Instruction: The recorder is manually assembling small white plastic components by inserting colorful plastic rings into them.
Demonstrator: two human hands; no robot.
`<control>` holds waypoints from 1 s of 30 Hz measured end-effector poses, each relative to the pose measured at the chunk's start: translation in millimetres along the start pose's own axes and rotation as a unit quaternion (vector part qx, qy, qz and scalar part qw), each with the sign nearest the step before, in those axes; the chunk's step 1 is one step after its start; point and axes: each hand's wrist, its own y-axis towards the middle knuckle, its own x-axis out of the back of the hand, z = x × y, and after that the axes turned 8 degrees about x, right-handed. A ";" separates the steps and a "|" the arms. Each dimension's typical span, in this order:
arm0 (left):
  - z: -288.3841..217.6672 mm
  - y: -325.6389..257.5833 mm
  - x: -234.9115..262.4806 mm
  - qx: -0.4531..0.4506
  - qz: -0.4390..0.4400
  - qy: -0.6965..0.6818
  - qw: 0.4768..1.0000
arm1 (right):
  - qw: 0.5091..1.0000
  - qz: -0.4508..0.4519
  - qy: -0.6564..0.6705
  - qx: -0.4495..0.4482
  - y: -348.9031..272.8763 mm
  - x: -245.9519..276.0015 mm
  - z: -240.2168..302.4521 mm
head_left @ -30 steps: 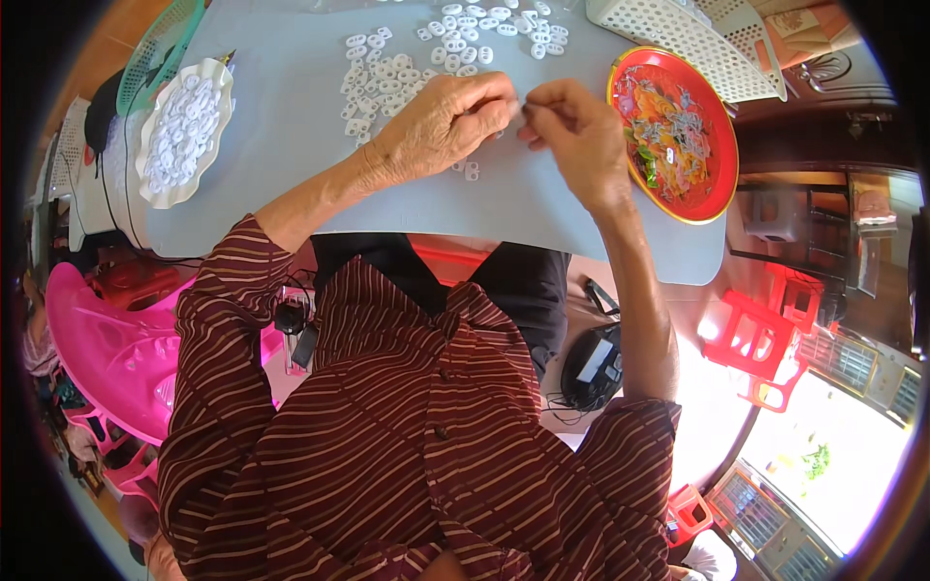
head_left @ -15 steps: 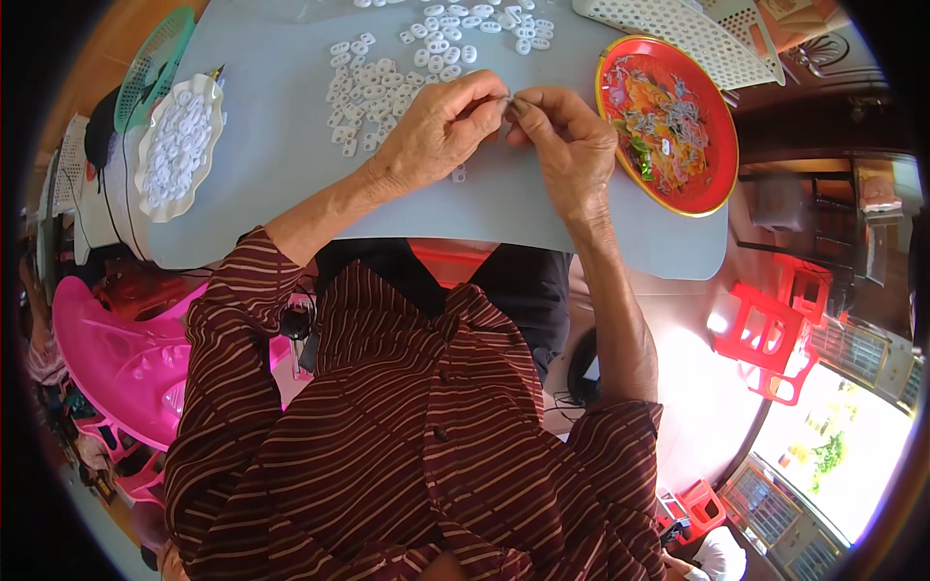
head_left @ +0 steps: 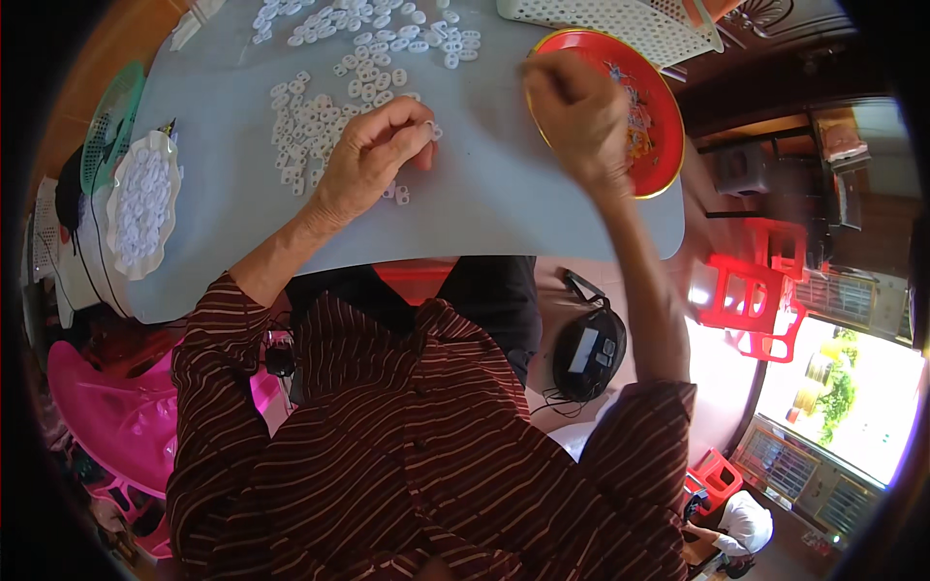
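Note:
My left hand (head_left: 373, 150) is closed in a pinch around a small white two-holed plastic piece (head_left: 435, 130), just above the grey-blue table. Blurred by motion, my right hand (head_left: 586, 121) is over the near-left part of a round red tray (head_left: 666, 145) with a gold rim. Its fingers are too smeared to show whether anything is in them. Small coloured and silvery scraps (head_left: 635, 111) lie in the tray. Many loose white two-holed pieces (head_left: 315, 126) are spread to the left of and beyond my left hand, and a few (head_left: 399, 193) lie beside its wrist.
A scalloped white dish (head_left: 162, 254) heaped with white pieces stands at the table's left, near a green mesh basket (head_left: 104, 145). A white perforated basket (head_left: 620, 21) is at the far right. Red stools (head_left: 741, 293) and a dark round device (head_left: 589, 354) are beyond the table's near edge.
My right hand has parted from my left and moved right, over the red tray. My left hand keeps its pinch on a white piece. The whole view has shifted slightly.

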 end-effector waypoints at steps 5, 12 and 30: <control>2.7 4.2 -1.8 -0.035 0.006 -0.001 0.999 | 0.986 0.095 -0.137 0.012 19.4 44.9 -50.4; 1.0 3.0 -4.1 -0.036 -0.013 0.002 0.999 | 0.928 0.267 -0.259 0.018 29.4 30.4 -56.4; 0.5 -2.2 -2.4 -0.018 -0.013 -0.005 1.000 | 0.960 0.113 0.205 -0.151 -16.2 -8.2 26.6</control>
